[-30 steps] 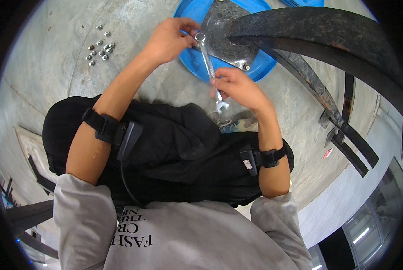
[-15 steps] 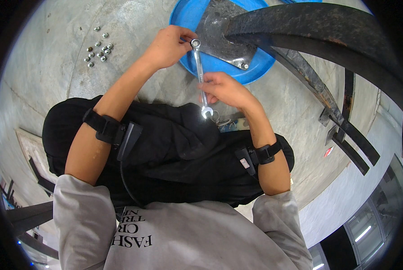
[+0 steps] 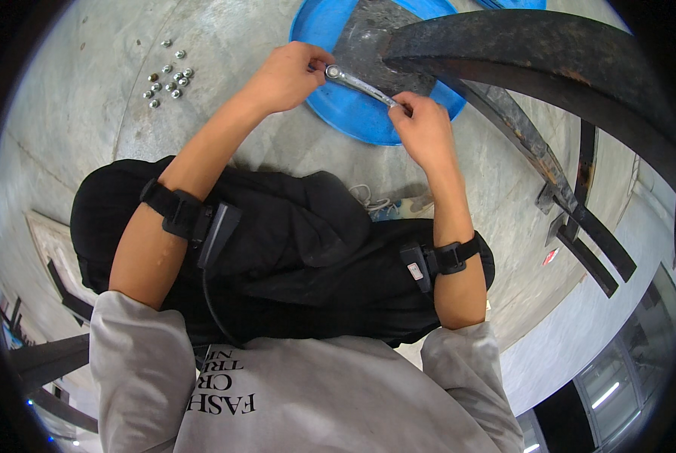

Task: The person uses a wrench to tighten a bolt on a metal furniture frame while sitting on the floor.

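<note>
A silver combination wrench point(image 3: 359, 85) lies slanted over the blue round base point(image 3: 353, 124). My right hand point(image 3: 426, 130) is closed on its lower right end, so the open jaw is hidden by the fingers. At the other end, my left hand point(image 3: 287, 75) has its fingers pinched against the ring point(image 3: 333, 72), by the left edge of a dark metal plate point(image 3: 361, 45). What sits inside the ring is too small to make out. The plate lies on the blue base, and a thick black curved leg point(image 3: 504, 45) rises from it to the right.
Several shiny nuts point(image 3: 175, 93) are scattered on the grey concrete floor point(image 3: 74, 113) to the left. More black metal legs point(image 3: 534, 151) spread out at the right. Another blue piece point(image 3: 519, 4) shows at the far edge. My shoe point(image 3: 410, 209) is beneath my arms.
The wrench has swung about its ring end, its other end moving up and to the right with my right hand. My left hand has stayed almost in place at the ring.
</note>
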`<action>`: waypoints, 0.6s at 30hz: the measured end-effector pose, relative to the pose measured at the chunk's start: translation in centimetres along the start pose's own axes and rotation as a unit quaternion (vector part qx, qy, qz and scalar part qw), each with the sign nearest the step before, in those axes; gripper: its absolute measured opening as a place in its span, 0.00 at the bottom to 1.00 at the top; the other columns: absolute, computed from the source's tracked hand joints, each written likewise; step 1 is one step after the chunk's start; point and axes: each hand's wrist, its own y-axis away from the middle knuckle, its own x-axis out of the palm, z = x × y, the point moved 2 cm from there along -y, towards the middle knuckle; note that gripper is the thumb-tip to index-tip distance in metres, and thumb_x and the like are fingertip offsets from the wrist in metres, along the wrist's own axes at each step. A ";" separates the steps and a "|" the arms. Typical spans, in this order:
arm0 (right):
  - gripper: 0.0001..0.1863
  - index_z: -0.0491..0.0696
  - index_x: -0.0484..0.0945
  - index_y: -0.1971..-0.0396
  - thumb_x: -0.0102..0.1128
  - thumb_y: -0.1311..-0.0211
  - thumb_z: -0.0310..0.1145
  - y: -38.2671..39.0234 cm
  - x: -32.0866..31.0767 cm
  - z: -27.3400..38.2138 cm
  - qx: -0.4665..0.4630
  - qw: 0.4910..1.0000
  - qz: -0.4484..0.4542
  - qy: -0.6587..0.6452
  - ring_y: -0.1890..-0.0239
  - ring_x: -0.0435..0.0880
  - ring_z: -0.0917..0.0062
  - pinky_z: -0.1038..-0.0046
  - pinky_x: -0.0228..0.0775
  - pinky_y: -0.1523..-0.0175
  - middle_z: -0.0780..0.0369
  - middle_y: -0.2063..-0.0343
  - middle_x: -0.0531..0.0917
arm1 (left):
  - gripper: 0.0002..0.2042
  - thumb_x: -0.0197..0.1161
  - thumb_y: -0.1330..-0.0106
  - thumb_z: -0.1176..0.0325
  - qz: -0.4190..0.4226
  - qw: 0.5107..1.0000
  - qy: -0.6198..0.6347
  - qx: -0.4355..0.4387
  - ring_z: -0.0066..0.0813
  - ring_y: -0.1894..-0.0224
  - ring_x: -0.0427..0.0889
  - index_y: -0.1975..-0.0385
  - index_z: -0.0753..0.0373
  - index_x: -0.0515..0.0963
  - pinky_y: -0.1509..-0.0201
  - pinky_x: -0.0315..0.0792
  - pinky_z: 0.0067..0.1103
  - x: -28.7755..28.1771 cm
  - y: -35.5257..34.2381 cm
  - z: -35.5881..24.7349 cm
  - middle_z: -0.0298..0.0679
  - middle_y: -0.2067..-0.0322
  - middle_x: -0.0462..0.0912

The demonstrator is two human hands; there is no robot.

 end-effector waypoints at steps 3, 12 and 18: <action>0.11 0.40 0.77 0.70 0.55 0.52 0.31 0.0 -1.1 0.8 -0.040 0.997 -0.038 -0.053 0.76 0.79 0.74 0.76 0.66 0.68 0.56 0.80 0.79 | 0.15 0.53 0.48 0.76 -0.016 1.000 0.005 0.016 0.31 0.66 0.79 0.59 0.69 0.74 0.61 0.72 0.22 0.1 -0.1 0.4 0.45 0.68 0.78; 0.11 0.40 0.77 0.70 0.55 0.45 0.34 0.2 0.7 0.5 0.007 0.973 0.088 -0.215 0.80 0.71 0.87 0.82 0.61 0.74 0.67 0.82 0.76 | 0.14 0.52 0.43 0.77 -0.067 0.995 0.074 0.021 0.26 0.68 0.79 0.56 0.68 0.72 0.63 0.72 0.21 -0.2 -0.4 0.3 0.42 0.69 0.79; 0.12 0.42 0.77 0.73 0.50 0.42 0.35 0.7 0.9 1.6 0.062 0.946 0.205 -0.242 0.82 0.68 0.90 0.85 0.59 0.78 0.67 0.82 0.77 | 0.15 0.51 0.41 0.78 -0.033 0.996 0.076 0.015 0.23 0.67 0.77 0.53 0.68 0.70 0.65 0.71 0.19 -0.2 -0.3 -0.1 0.39 0.68 0.77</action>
